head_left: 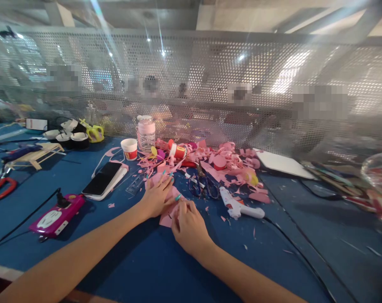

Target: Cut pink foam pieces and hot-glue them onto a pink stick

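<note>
My left hand (155, 198) lies flat with fingers stretched out, pressing on a pink sheet (165, 220) on the blue table. Beside it, at the sheet's lower right, my right hand (191, 229) is closed in a pinch. Whatever its fingers hold is hidden by the hand. Both hands partly cover the sheet. Blue-handled scissors (194, 186) and a white glue gun (238, 206) rest just right of the hands. Pink scraps (222, 162) are heaped behind them.
A phone (104, 180) and a magenta power strip (58, 216) lie to the left. A paper cup (129, 150) and a bottle (146, 134) stand behind. A white board (282, 164) lies at the right back, before a perforated metal screen (209, 80). The glue gun's cable (300, 254) runs rightward.
</note>
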### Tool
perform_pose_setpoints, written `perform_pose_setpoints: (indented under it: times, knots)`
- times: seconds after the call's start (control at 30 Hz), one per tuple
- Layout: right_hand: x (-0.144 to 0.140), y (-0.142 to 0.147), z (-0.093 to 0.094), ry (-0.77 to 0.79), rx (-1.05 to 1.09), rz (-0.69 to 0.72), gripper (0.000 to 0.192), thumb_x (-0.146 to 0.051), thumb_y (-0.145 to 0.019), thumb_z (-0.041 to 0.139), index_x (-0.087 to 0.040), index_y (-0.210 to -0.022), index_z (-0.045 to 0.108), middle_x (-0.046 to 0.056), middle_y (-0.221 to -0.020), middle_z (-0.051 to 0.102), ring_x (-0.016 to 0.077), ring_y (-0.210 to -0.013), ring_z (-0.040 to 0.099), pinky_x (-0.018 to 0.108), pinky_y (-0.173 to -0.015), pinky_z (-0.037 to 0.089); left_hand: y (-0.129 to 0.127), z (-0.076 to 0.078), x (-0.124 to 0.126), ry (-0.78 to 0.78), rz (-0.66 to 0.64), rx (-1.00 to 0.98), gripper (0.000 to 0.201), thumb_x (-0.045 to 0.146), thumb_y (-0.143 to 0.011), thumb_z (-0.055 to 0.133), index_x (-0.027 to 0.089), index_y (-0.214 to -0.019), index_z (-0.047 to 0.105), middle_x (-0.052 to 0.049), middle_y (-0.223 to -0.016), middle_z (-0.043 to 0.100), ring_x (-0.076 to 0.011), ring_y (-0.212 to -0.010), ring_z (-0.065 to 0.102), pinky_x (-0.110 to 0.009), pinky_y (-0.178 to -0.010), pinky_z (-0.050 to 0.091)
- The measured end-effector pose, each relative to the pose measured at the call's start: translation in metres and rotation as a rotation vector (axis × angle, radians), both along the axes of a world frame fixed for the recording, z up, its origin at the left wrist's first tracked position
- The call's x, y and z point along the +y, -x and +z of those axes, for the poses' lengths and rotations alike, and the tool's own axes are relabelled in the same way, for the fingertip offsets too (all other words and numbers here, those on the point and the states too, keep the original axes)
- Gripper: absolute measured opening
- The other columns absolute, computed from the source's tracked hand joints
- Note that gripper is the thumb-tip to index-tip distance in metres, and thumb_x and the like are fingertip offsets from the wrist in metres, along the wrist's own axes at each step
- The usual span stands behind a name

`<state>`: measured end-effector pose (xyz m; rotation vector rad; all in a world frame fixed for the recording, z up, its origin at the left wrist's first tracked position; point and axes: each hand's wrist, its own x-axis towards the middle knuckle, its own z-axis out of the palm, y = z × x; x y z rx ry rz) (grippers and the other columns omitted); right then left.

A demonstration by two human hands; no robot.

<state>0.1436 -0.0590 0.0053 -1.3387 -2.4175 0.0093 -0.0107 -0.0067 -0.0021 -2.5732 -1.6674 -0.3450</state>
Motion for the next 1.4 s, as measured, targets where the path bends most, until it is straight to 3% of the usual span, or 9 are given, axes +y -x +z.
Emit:
perform_pose_setpoints:
  times: [0.27, 0.6, 0.77, 0.9, 1.03, 1.2, 1.4]
  knots:
    - [0.001, 0.001, 0.0, 0.024, 0.0, -0.021, 0.013, -0.016, -0.074, 0.042, -0.015, -0.084, 0.051, 0.013, -0.096, 0.055, 0.0248, -0.099, 0.043, 0.035, -0.082, 0.044, -0.001, 0.004, -0.003, -0.016, -0.017, -0.009, 0.054, 0.05, -0.085, 0.024, 0.023, -0.132, 0.029, -0.006, -0.14, 0.028, -0.0292, -0.129, 0.018, -0.058, -0.099, 0.006]
    - [0.002, 0.001, -0.004, -0.006, 0.046, -0.035, 0.022, -0.014, -0.074, 0.042, -0.011, -0.095, 0.048, 0.012, -0.088, 0.055, 0.0229, -0.091, 0.046, 0.033, -0.078, 0.045, -0.003, 0.011, -0.011, 0.0, -0.053, -0.012, 0.045, 0.04, -0.087, 0.028, 0.021, -0.128, 0.035, -0.008, -0.139, 0.03, -0.0302, -0.129, 0.016, -0.06, -0.095, 0.017]
    - [0.003, -0.001, -0.005, -0.035, 0.209, -0.047, 0.02, -0.013, -0.075, 0.04, -0.01, -0.093, 0.047, 0.01, -0.077, 0.055, 0.023, -0.083, 0.05, 0.036, -0.073, 0.047, -0.002, 0.012, -0.012, 0.036, -0.046, -0.06, 0.048, 0.043, -0.085, 0.03, 0.021, -0.127, 0.035, -0.007, -0.139, 0.03, -0.0301, -0.129, 0.018, -0.059, -0.096, 0.017]
    - [0.014, -0.001, -0.004, -0.071, 0.317, 0.016, 0.042, -0.011, -0.071, 0.04, -0.002, -0.112, 0.038, 0.019, -0.102, 0.052, 0.0257, -0.104, 0.044, 0.041, -0.087, 0.042, 0.001, 0.013, -0.01, 0.085, -0.03, -0.075, 0.05, 0.046, -0.082, 0.037, 0.024, -0.126, 0.038, -0.004, -0.14, 0.028, -0.0323, -0.129, 0.013, -0.06, -0.096, 0.016]
    - [0.032, 0.002, -0.006, 0.036, 0.295, 0.086, 0.069, -0.008, -0.061, 0.04, 0.0, -0.127, 0.02, 0.022, -0.127, 0.035, 0.0242, -0.122, 0.03, 0.039, -0.096, 0.036, 0.004, 0.012, -0.005, 0.143, 0.012, -0.105, 0.057, 0.052, -0.075, 0.045, 0.025, -0.125, 0.041, -0.004, -0.142, 0.024, -0.0341, -0.129, 0.011, -0.06, -0.097, 0.015]
    - [0.042, 0.01, -0.006, 0.203, 0.187, 0.038, 0.07, -0.011, -0.056, 0.041, 0.001, -0.124, 0.025, 0.023, -0.127, 0.039, 0.0231, -0.122, 0.033, 0.036, -0.097, 0.033, 0.004, 0.012, -0.003, 0.195, 0.052, -0.134, 0.059, 0.051, -0.072, 0.05, 0.027, -0.125, 0.041, -0.003, -0.143, 0.02, -0.0336, -0.13, 0.01, -0.061, -0.097, 0.013]
    - [0.039, 0.012, -0.005, 0.197, 0.096, 0.027, 0.07, -0.011, -0.058, 0.041, 0.004, -0.124, 0.025, 0.023, -0.13, 0.036, 0.0226, -0.126, 0.026, 0.034, -0.1, 0.029, 0.003, 0.01, -0.003, 0.213, 0.058, -0.138, 0.063, 0.046, -0.074, 0.048, 0.025, -0.131, 0.03, -0.004, -0.143, 0.019, -0.0302, -0.131, 0.009, -0.059, -0.098, 0.011]
